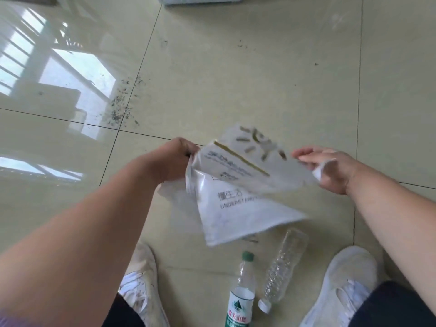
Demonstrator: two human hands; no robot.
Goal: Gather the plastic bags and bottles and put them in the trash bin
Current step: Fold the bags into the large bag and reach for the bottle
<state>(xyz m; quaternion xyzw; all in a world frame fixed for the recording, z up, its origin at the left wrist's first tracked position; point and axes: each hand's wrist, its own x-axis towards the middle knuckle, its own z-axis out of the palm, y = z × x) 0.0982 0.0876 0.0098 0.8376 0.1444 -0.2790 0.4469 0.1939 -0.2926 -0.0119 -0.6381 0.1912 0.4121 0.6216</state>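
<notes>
You are in the gathering step, with the plastic bags (236, 185) held up off the floor (236, 79) between both hands. Your left hand (174, 159) is closed on the bags' upper left edge, and your right hand (330, 168) pinches the corner on the far side, a bit of white film showing through its fingers. The bags look like more than one sheet layered together, though motion blur makes the count uncertain. Just below the bags, between your two shoes, lie two bottles: a green-capped bottle (243, 291) with a label, and beside it to the right a clear crushed bottle (283, 267) with a white cap. Next, I judge, you need to bunch the bags into one hand so the other is free to reach down for the bottles. No trash bin is clearly identifiable; a white slatted container (200, 0) sits well beyond the bags at the top edge.
</notes>
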